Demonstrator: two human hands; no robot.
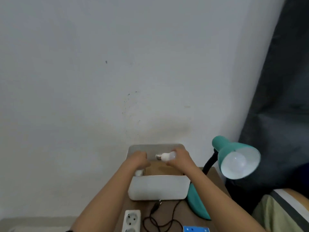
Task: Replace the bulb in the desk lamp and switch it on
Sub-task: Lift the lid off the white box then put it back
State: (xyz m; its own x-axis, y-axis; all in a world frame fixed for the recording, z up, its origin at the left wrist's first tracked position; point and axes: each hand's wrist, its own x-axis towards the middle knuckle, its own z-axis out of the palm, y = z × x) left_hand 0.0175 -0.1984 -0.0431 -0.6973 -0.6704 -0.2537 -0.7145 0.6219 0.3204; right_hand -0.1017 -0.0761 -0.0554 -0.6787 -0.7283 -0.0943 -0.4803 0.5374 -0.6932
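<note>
We are holding the bulb (167,156) in our right hand (179,158), fingers curled round its glass end, above the white box (158,188) on the table (167,206). Its long axis is lying left-right, with the screw base pointing left toward our left hand (138,159). Whether that hand is gripping anything, we cannot tell.

A blue box (196,229) is set on the bench (144,205); dark fabric (280,97) is seen beside the white wall (100,64).

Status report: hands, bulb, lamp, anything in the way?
Right hand grips spare bulb above the box; left hand beside it, grip unclear. Lamp has a fitted bulb in its shade. Plug lies loose near the power strip.
</note>
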